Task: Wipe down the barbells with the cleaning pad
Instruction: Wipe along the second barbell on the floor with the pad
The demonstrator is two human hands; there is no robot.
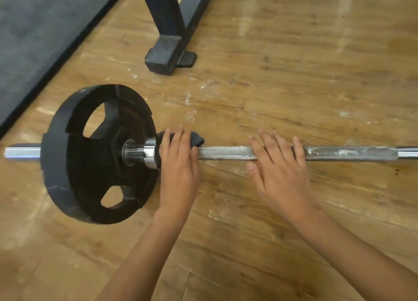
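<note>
A steel barbell lies across the wooden floor from left to right, with a black weight plate on its left end. The knurled shaft shows white and rusty patches. A dark grey cleaning pad is wrapped over the bar right beside the chrome collar. My left hand holds the pad down on the bar, fingers curled over it. My right hand rests on the bar further right, its fingers straight and laid over the shaft.
A black metal frame foot stands on the floor behind the bar. A dark rubber mat covers the far left corner. Wooden flooring with white scuffs surrounds the barbell.
</note>
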